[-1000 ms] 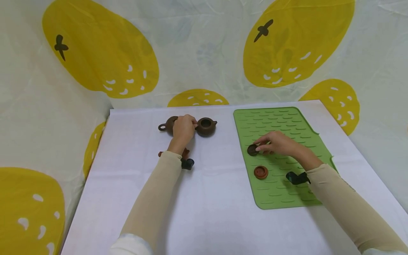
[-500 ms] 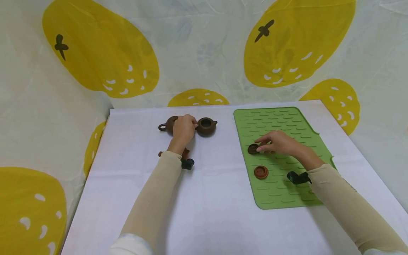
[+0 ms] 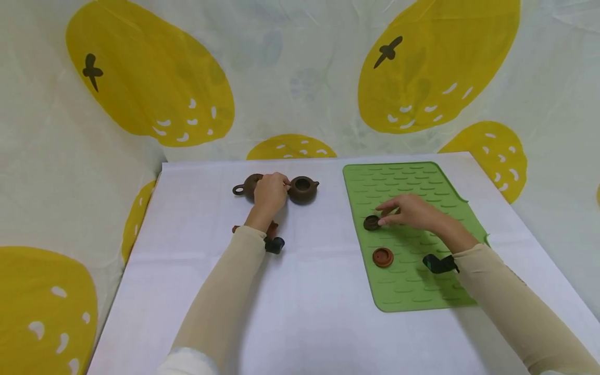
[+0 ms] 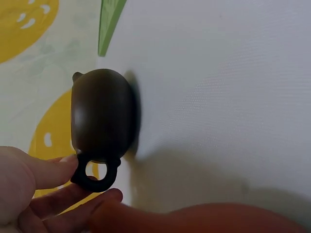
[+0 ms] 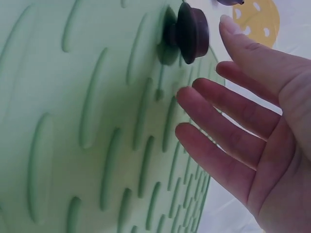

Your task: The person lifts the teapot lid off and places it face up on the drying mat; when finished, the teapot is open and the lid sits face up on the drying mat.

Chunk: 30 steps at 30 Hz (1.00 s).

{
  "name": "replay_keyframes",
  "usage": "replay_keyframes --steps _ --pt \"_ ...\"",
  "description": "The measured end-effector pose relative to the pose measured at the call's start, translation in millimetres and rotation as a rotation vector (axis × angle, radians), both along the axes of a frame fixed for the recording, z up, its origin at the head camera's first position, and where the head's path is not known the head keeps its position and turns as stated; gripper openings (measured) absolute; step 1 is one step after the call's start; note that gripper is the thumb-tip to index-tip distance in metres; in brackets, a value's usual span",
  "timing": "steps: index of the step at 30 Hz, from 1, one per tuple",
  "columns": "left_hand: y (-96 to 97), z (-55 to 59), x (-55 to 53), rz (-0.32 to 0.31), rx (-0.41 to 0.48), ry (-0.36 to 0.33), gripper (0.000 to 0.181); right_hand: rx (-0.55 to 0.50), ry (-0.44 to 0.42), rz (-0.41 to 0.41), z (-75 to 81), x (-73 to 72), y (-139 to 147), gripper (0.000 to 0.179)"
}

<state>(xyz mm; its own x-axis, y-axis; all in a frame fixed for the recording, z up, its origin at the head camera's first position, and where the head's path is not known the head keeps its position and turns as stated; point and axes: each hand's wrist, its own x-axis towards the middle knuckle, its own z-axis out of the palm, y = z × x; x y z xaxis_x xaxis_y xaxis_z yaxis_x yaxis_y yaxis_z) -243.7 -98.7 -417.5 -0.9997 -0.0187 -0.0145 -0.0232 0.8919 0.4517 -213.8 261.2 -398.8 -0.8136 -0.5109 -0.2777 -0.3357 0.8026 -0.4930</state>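
Note:
My left hand point(image 3: 271, 195) pinches the ring handle of a lidless dark brown teapot point(image 3: 302, 190); in the left wrist view the thumb and fingers point(image 4: 51, 172) are at that handle point(image 4: 97, 184). A second brown teapot point(image 3: 253, 186) is partly hidden behind this hand. Over on the green mat point(image 3: 398, 177), a dark brown teapot lid point(image 3: 372, 223) lies upside down, resting on its knob. My right hand point(image 3: 408, 211) hovers beside it with fingers loosely extended; the right wrist view has a gap between thumb and lid point(image 5: 193, 34).
A reddish-brown lid point(image 3: 383, 257) lies on the mat nearer to me, inner side up. A reddish-brown teapot point(image 3: 272, 229) is mostly covered by my left forearm. White cloth covers the table point(image 3: 319, 291), and a patterned curtain point(image 3: 295, 78) stands behind it.
My right fingers have come away from the dark brown lid, which now lies with its inner side up. The left hand keeps its hold on the teapot handle. The head view has tilted slightly.

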Motion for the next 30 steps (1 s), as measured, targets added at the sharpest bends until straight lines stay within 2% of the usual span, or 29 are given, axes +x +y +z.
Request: replay_keyframes --steps 8,11,15,19,25,30 --pt "-6.1 2.8 6.4 -0.013 -0.011 -0.049 0.031 0.029 0.046 -0.003 6.9 -4.8 -4.9 0.056" --pt "-8.5 6.0 8.2 -0.007 -0.008 -0.056 0.035 0.056 0.09 0.024 10.9 -8.5 -11.9 0.058" --pt "-10.6 11.8 11.4 -0.005 -0.014 -0.034 0.036 0.076 0.133 0.066 17.2 -14.1 -26.2 0.06" --pt "-12.5 20.5 16.9 -0.015 -0.012 -0.005 0.036 0.074 0.128 0.095 25.4 -18.6 -44.0 0.064" --pt "-15.5 32.8 22.9 -0.035 -0.017 0.069 0.034 0.068 0.164 0.165 36.6 -23.8 -71.6 0.065" --pt "-17.7 39.6 25.9 -0.02 -0.019 0.08 0.033 0.073 0.199 0.202 41.3 -26.5 -88.4 0.064"
